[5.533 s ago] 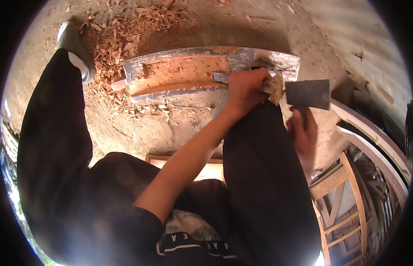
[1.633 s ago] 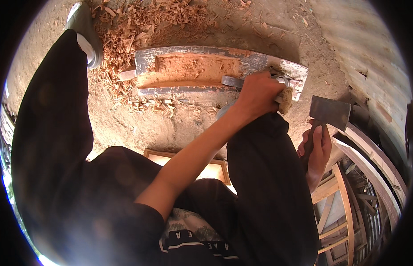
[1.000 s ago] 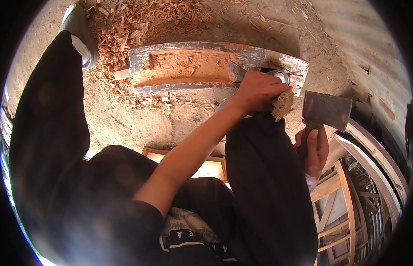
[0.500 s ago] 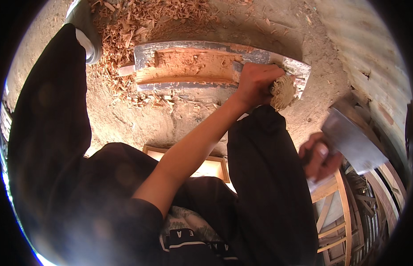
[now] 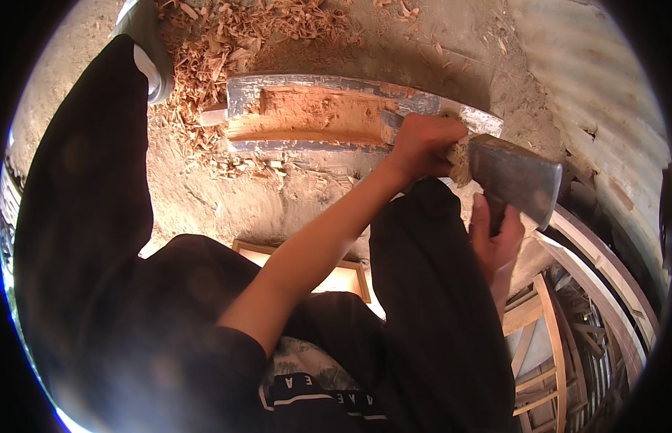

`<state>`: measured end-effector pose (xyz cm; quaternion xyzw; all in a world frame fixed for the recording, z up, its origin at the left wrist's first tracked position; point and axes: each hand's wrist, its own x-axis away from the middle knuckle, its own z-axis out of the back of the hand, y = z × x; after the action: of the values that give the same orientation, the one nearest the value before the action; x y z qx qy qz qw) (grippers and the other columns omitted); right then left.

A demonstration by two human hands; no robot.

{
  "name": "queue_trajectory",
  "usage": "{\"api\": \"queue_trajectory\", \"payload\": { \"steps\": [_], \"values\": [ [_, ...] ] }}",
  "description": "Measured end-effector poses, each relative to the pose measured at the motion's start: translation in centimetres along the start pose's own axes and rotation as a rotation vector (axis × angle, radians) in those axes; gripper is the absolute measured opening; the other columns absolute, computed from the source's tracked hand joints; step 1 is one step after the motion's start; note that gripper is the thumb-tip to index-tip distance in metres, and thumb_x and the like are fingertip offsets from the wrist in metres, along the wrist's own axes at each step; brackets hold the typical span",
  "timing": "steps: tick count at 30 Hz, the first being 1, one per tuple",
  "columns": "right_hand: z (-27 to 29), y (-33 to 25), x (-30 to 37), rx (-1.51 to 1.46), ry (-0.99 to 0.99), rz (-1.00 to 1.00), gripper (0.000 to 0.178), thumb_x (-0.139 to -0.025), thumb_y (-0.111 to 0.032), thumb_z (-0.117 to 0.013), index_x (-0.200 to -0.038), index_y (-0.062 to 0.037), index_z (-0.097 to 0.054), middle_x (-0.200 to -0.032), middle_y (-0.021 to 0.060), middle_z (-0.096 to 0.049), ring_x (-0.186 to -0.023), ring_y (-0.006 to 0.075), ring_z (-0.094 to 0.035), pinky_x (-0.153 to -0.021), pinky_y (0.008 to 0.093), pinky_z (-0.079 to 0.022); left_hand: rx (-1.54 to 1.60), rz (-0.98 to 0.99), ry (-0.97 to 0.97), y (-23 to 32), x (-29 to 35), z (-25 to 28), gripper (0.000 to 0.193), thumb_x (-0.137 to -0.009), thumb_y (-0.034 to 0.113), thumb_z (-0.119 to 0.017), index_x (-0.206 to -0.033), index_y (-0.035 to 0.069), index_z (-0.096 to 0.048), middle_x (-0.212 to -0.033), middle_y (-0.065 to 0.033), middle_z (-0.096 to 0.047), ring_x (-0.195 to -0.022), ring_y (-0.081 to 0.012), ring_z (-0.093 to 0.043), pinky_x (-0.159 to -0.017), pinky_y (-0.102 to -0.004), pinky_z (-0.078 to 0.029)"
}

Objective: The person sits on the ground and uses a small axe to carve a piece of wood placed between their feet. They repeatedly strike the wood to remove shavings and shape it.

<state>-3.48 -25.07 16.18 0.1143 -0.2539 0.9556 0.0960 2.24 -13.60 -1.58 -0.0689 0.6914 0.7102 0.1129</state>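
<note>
A curved wooden timber (image 5: 343,144) with worn grey paint lies on the ground ahead, a long reddish recess cut into its face. My left hand (image 5: 426,146) is wrapped round a chisel whose steel blade (image 5: 391,124) rests at the right end of that recess. The chisel's frayed wooden butt (image 5: 460,162) sticks out to the right of my fist. My right hand (image 5: 498,234) grips a hatchet (image 5: 520,177) by its handle, mostly hidden by the fingers. The blunt back of the hatchet's steel head meets the chisel's butt, and its flared edge points right.
Wood shavings (image 5: 235,43) cover the dirt floor around the timber's left end. A wood block (image 5: 213,115) juts out there. A corrugated metal wall (image 5: 592,94) rises at the right, with wooden frames (image 5: 556,346) below it. A shallow wooden box (image 5: 350,278) sits between my legs.
My right hand has swung the hatchet leftward from the right side, up against the chisel's butt. My left hand stays on the chisel. The view has shifted slightly.
</note>
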Motion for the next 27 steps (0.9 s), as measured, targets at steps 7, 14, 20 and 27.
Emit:
{"api": "queue_trajectory", "payload": {
  "steps": [7,14,20,27],
  "values": [
    [3.1,-5.3,-1.2,-0.432,0.158,-0.270,0.023,-0.104,-0.020,-0.054,-0.116,-0.0004,-0.052,-0.068,0.0022,-0.048,-0.051,0.0078,-0.045,-0.045,0.0221,-0.035,-0.102,-0.001,-0.004,-0.5,0.6,-0.1,0.035,-0.053,0.015,-0.078,-0.076,0.013,-0.052,-0.069,-0.0042,-0.057,-0.066,-0.0298,-0.063,-0.053,-0.0413,-0.047],
    [1.9,-2.9,-1.5,-0.213,-0.176,-0.438,0.030,-0.101,-0.021,-0.057,-0.121,0.0024,-0.056,-0.069,0.0081,-0.057,-0.055,0.0117,-0.053,-0.049,0.0298,-0.041,-0.122,0.001,-0.018,-0.2,0.3,-0.9,0.039,-0.049,0.012,-0.078,-0.076,0.012,-0.051,-0.070,-0.0050,-0.056,-0.068,-0.0298,-0.062,-0.054,-0.0423,-0.047],
    [2.8,-3.8,-0.5,-0.474,0.132,-0.409,0.032,-0.105,-0.022,-0.052,-0.128,0.0003,-0.052,-0.071,0.0005,-0.047,-0.051,0.0051,-0.041,-0.042,0.0206,-0.032,-0.104,0.011,-0.016,-0.4,0.4,-0.6,0.040,-0.048,0.013,-0.080,-0.075,0.012,-0.051,-0.069,-0.0050,-0.057,-0.066,-0.0307,-0.062,-0.054,-0.0432,-0.048],
    [2.1,-3.5,-1.0,-0.481,-0.135,-0.546,0.037,-0.102,-0.021,-0.053,-0.131,0.0019,-0.053,-0.069,-0.0001,-0.048,-0.053,0.0063,-0.042,-0.046,0.0225,-0.033,-0.172,0.025,-0.056,-0.3,0.4,-0.6,0.041,-0.047,0.015,-0.082,-0.075,0.012,-0.052,-0.071,-0.0043,-0.059,-0.070,-0.0295,-0.064,-0.055,-0.0430,-0.048]
  ]
}}
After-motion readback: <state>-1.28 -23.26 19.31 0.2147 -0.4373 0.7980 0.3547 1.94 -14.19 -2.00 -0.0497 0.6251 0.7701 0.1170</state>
